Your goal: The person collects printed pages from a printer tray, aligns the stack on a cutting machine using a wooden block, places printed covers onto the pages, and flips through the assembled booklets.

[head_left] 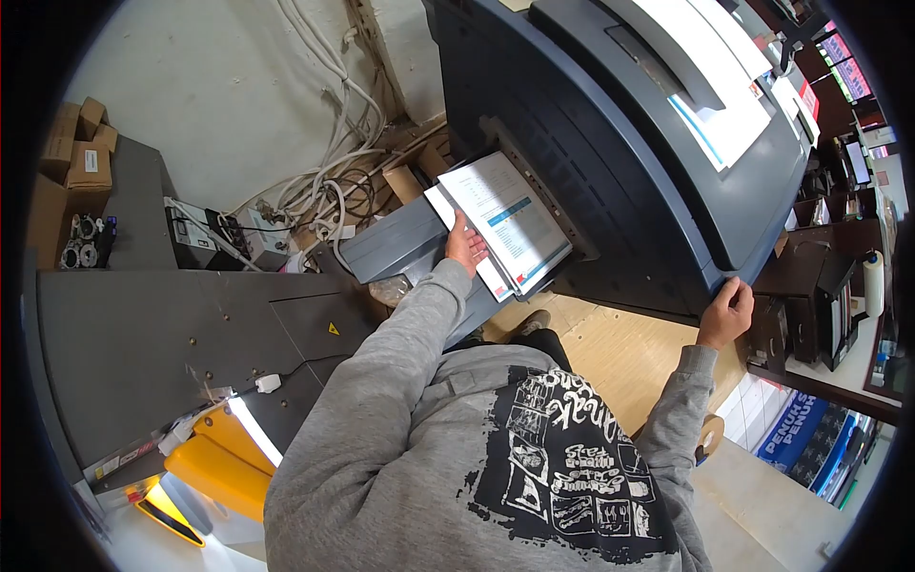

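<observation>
A stack of printed sheets (510, 224) with blue bands lies on the output tray (396, 238) at the side of a large dark printer (610, 162). My left hand (465, 245) rests at the near left edge of the stack, fingers slightly apart, over white sheets. To the right, my right hand (729, 313) has its fingers curled against the printer's lower front corner. More printed paper (724, 124) lies on top of the printer.
Tangled cables (334, 181) run down the wall behind the tray. A grey cabinet (181, 334) stands at left, near cardboard boxes (89, 164) and a yellow object (224, 462). Dark shelves (810, 296) and a tape roll (709, 439) are at right.
</observation>
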`<state>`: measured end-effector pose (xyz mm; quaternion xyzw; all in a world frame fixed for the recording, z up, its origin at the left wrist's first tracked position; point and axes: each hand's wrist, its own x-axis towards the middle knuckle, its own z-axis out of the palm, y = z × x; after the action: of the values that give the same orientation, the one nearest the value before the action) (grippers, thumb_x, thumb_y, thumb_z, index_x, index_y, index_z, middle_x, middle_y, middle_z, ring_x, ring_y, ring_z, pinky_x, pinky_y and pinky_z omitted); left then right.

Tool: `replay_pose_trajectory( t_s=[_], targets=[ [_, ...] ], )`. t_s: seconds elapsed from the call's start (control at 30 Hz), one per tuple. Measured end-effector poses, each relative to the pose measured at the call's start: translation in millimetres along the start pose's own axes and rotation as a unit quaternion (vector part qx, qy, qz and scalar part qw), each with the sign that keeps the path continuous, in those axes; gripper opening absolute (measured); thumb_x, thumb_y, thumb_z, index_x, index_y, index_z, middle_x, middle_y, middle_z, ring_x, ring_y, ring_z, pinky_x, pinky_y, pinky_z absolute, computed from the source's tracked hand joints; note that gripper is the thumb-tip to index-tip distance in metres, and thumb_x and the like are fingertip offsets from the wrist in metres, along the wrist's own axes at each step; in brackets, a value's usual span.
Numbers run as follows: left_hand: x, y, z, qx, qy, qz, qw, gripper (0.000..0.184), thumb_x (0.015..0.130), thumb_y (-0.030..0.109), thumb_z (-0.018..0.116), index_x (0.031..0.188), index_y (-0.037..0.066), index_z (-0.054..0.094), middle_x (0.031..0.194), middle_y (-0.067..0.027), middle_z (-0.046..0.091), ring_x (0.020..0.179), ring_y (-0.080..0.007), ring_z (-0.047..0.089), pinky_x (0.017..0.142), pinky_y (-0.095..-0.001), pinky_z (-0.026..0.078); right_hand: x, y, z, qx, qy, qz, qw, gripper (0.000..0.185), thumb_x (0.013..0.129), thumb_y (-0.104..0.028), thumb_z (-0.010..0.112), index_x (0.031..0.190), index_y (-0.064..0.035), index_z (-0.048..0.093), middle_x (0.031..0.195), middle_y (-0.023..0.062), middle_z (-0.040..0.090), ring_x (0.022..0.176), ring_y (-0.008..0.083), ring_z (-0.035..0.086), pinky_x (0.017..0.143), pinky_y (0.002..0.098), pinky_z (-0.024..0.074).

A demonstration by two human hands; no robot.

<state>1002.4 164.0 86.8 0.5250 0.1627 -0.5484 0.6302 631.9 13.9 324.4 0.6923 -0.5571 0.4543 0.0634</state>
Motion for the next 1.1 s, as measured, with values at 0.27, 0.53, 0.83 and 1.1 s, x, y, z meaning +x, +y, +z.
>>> replay_pose_trajectory(
  t_s=[0.27,0.53,0.83,1.1],
  targets=[
    [-13.1,7.9,5.8,0.063,-0.066,-0.02,0.996,0.108,0.082,0.079,0.038,0.145,-0.007,0.017,0.144,-0.0261,0.03,0.132,-0.0356,0.032,0.11,-0.0459,0.023,0.6,-0.6,0.0,0.003,0.002,-0.005,1.0,0.016,0.09,-0.017,0.061,0.082,-0.0027,0.064,0.075,0.0084,0.061,0.066,0.0192,0.057,0.06,0.0314,0.0453],
    [-25.4,9.2,-12.3,0.022,-0.063,-0.02,0.998,0.107,0.083,0.079,0.033,0.147,-0.004,0.013,0.147,-0.0262,0.026,0.133,-0.0366,0.032,0.11,-0.0464,0.023,-0.3,-0.7,0.0,0.003,-0.002,0.004,1.0,0.017,0.09,-0.017,0.061,0.083,-0.0022,0.064,0.075,0.0086,0.062,0.067,0.02,0.057,0.062,0.0318,0.0459],
    [-24.7,2.2,-27.6,-0.039,-0.063,-0.023,0.997,0.111,0.08,0.082,0.034,0.148,-0.001,0.01,0.141,-0.0235,0.035,0.108,-0.0284,0.047,0.091,-0.0383,0.037,0.0,9.6,1.6,-0.012,-0.017,0.023,1.0,0.018,0.09,-0.019,0.06,0.086,-0.0019,0.064,0.078,0.01,0.064,0.07,0.0216,0.059,0.065,0.0325,0.0473],
    [-26.2,6.3,-26.7,-0.028,-0.087,-0.016,0.996,0.113,0.077,0.085,0.033,0.147,-0.002,0.016,0.129,-0.0192,0.049,0.076,-0.0153,0.036,0.067,-0.0285,0.033,-6.8,-76.9,4.0,0.031,-0.04,-0.13,0.99,0.009,0.087,-0.008,0.059,0.083,-0.0014,0.065,0.072,0.0104,0.06,0.064,0.0246,0.056,0.059,0.0368,0.0423]
  ],
)
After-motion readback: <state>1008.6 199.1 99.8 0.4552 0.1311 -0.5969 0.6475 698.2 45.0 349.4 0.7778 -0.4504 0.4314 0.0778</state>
